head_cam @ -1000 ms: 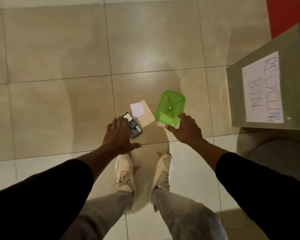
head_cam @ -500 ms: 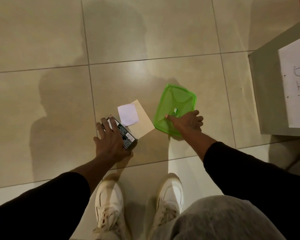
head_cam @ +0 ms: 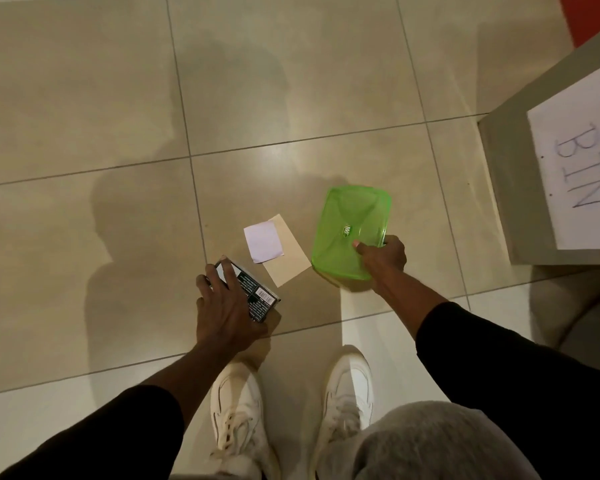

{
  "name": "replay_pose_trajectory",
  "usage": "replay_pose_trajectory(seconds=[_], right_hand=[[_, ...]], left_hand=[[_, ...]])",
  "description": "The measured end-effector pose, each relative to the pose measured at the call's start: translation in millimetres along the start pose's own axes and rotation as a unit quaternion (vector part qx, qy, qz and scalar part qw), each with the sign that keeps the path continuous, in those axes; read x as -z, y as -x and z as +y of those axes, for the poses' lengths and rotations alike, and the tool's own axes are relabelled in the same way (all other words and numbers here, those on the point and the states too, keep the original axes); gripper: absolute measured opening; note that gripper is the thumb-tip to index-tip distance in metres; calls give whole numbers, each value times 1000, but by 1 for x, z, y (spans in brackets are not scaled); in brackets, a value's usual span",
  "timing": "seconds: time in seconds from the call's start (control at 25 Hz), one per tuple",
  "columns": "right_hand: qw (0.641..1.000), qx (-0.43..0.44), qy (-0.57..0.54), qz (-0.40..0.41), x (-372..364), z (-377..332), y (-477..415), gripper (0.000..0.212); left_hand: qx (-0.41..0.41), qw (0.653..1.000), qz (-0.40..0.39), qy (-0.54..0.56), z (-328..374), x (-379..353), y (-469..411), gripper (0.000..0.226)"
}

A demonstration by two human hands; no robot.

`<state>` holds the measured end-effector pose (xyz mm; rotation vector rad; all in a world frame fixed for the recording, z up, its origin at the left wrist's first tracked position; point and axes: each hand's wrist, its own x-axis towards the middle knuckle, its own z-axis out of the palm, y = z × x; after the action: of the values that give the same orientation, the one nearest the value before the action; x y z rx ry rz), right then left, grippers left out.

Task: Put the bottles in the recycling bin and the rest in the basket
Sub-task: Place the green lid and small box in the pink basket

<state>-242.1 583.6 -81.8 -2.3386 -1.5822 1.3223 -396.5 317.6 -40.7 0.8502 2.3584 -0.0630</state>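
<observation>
A small black box (head_cam: pixel 257 295) with white print and a barcode lies low over the tiled floor, and my left hand (head_cam: pixel 224 308) is closed around its left side. To the right, my right hand (head_cam: pixel 383 254) grips the near right corner of a translucent green plastic container (head_cam: pixel 347 226), thumb on top. Between them a tan card (head_cam: pixel 288 256) lies flat with a white paper square (head_cam: pixel 263 241) on it. The grey recycling bin (head_cam: pixel 510 188) stands at the right edge, with a handwritten paper sign (head_cam: pixel 579 168). No bottle and no basket are in view.
My two white shoes (head_cam: pixel 291 410) stand just below the objects. A rounded grey shape (head_cam: pixel 582 313) sits on the floor below the bin at the right. A red surface (head_cam: pixel 589 15) shows in the top right corner. Beige tiles stretch to the left and far side.
Both hands have closed on their objects: the left fingers now wrap the black box, the right hand has slid to the green container's corner and grips it. The view has shifted closer.
</observation>
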Motion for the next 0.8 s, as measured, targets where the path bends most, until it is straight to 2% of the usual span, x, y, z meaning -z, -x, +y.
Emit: replay_pose_trajectory(seconds=[0.08, 0.2, 0.36, 0.6, 0.8], right_hand=[[1000, 14, -26, -1, 31, -6, 30, 50], [999, 22, -38, -17, 86, -11, 77, 41], [993, 17, -116, -34, 183, -34, 155, 30], [976, 5, -213, -45, 313, -75, 272, 25], [949, -29, -312, -27, 397, -103, 357, 25]], left_hand=[[-16, 1000, -12, 0, 10, 30, 26, 159], [-45, 999, -15, -3, 30, 84, 68, 161], [-109, 994, -11, -20, 72, 182, 132, 156], [-202, 978, 0, -54, 137, 317, 195, 156], [-310, 946, -2, -98, 187, 425, 251, 156]])
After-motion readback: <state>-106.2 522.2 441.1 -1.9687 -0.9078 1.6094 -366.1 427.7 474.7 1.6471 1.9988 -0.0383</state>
